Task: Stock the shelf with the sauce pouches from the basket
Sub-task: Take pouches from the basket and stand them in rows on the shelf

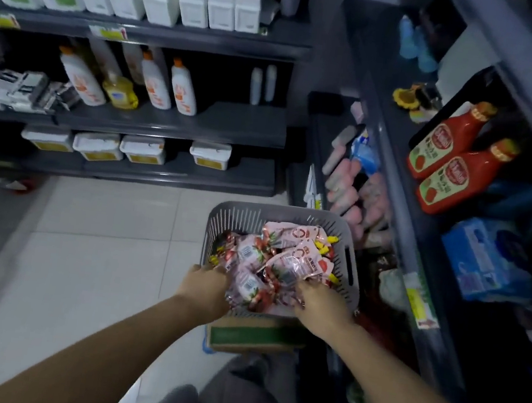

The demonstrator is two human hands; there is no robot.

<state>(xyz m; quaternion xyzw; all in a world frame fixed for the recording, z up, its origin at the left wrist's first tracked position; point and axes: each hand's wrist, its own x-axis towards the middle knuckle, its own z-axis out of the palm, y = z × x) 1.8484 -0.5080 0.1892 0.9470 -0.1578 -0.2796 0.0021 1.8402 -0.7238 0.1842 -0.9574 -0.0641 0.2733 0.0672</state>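
Pickup was the step in hand: sauce pouches (284,258) lay heaped in the grey basket (242,215), none yet on the shelf (398,212) to the right by the ketchup bottles (447,147). At the basket's near edge, the right hand (320,305) curled round pouches; the left hand (205,289) had its fingers buried, so its grip could not be told. The pouches pointed every way. The topmost lay flat along the far wall, its yellow cap toward the right wall. Next they needed lifting clear and carrying right.

Grey slotted plastic basket (246,214); glossy pink sauce pouches (283,261) printed red, capped yellow. Red squeeze bottles (448,140) with green-and-red labels. White bottles (153,81), orange caps and lettering. Brown cardboard box (253,336), green band. Dark grey metal shelf (234,126); off-white tiled floor (101,230).
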